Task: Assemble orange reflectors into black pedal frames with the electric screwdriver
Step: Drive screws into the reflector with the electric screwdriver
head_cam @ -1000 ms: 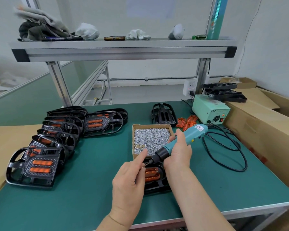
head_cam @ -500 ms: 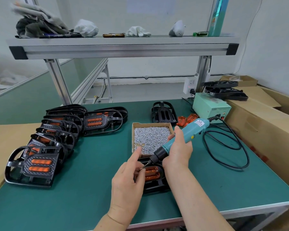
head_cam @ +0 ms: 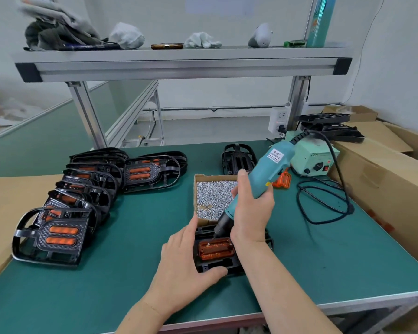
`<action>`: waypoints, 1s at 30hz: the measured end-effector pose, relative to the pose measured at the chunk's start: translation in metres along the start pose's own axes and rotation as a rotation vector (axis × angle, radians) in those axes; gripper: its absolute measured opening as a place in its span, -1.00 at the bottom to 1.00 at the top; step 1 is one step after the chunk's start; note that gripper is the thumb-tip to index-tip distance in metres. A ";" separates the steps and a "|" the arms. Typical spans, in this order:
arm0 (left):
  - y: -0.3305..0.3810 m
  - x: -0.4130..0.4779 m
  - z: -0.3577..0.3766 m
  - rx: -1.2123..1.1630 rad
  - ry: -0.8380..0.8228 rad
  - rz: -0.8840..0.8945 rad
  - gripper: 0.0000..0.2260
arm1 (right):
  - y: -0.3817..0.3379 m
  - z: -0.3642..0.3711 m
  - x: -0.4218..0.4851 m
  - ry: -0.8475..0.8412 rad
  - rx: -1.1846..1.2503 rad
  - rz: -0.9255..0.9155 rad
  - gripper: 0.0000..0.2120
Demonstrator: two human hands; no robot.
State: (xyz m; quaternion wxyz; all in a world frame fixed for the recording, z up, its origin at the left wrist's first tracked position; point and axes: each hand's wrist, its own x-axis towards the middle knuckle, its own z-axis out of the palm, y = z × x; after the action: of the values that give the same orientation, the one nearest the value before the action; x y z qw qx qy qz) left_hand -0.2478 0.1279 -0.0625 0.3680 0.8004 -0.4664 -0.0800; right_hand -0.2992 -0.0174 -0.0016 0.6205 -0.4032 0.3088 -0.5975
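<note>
A black pedal frame (head_cam: 209, 267) lies on the green table near the front edge, with an orange reflector (head_cam: 216, 249) seated in it. My left hand (head_cam: 182, 263) grips the frame's left side, thumb on its near edge. My right hand (head_cam: 251, 208) holds the teal electric screwdriver (head_cam: 267, 172) steeply tilted, its bit tip touching the reflector's upper left corner. A small cardboard box of silver screws (head_cam: 211, 197) sits just behind the frame.
Several finished pedals (head_cam: 58, 235) lie in a row at the left. An empty black frame (head_cam: 237, 159) and loose orange reflectors (head_cam: 284, 180) lie behind the screw box. The power supply (head_cam: 311, 157) and black cable (head_cam: 323, 203) are at the right, beside large cardboard boxes (head_cam: 384, 179).
My left hand let go of the bit tip and dropped to grip the frame. The screwdriver swung more upright and its bit came down onto the reflector.
</note>
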 end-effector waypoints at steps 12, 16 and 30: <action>-0.002 0.003 0.000 -0.051 -0.007 -0.084 0.17 | 0.009 0.014 -0.017 -0.211 -0.115 -0.163 -0.74; -0.002 0.003 -0.002 -0.052 -0.007 -0.095 0.17 | 0.012 0.016 -0.016 -0.223 -0.125 -0.167 -0.75; 0.003 0.004 -0.004 -0.071 -0.006 -0.076 0.17 | 0.009 0.028 -0.022 -0.457 -0.217 -0.245 -0.86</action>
State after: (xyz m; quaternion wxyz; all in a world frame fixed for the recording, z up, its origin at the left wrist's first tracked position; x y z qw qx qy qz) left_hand -0.2461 0.1256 -0.0570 0.3913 0.8037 -0.4338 -0.1127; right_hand -0.2729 0.0072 0.0018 0.5503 -0.6261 0.1720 -0.5249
